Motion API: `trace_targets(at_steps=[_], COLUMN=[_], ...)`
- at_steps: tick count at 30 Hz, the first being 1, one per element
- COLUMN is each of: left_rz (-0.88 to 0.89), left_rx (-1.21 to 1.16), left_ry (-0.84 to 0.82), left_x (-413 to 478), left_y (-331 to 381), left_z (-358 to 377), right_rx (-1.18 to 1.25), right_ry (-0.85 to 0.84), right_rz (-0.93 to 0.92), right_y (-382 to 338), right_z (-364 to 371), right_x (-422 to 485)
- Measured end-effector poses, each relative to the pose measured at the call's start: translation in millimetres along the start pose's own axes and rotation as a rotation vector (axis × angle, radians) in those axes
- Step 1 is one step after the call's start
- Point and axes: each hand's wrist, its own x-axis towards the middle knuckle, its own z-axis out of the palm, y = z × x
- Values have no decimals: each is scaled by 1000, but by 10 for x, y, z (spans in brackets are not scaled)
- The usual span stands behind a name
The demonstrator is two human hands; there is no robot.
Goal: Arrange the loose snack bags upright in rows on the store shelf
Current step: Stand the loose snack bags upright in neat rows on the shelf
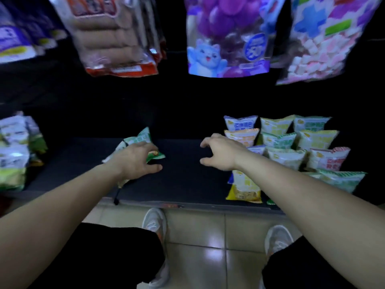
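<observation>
Nearest the camera, two pale shoes stood on a tiled floor, with dark-clad knees on either side. Beyond them lay the front edge of the dark shelf.

The left hand lay palm-down on a small heap of green snack bags. Its fingers curled over the top of the heap, gripping it, and the thumb stretched out sideways just above the shelf. One bag stuck up tilted beyond the fingertips, and a green corner poked out between fingers and thumb. How many bags were in the heap could not be told.

The right hand hovered over bare shelf, well apart from the left. Its fingers were half bent and spread wide from the thumb, holding nothing.

Nearer the camera than that hand, beside the wrist, a yellow bag lay at the shelf's front. Just behind and outward of the knuckles stood the rows of snack bags, upright, in white, yellow, green and orange, reaching toward the dark back wall. Far outward of the left fingers, more pale bags were stacked at the shelf's end.

Farthest off, above both hands, hung larger packs: a purple bag with a blue cat, a pack of pastel cubes, a red-edged sausage pack and blurred purple-and-white packs.
</observation>
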Motion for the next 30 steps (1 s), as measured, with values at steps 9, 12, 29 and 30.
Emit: trace_targets(at_steps=[9, 12, 29, 30], left_rz=[-186, -218, -271, -272], left_rx=[30, 0, -179, -183], left_ry=[40, 42, 31, 24], left_x=[-159, -143, 202, 215], left_y=[-1219, -1514, -1807, -1791], left_z=[395, 492, 725, 713], right_rx=[-74, -8, 480, 461], right_ry=[-195, -220, -125, -110], right_rz=[-104, -50, 281, 274], right_y=[-833, -980, -1145, -1159], right_z=[859, 1250, 2397, 2361], right_x=[1066, 1626, 3368, 3345])
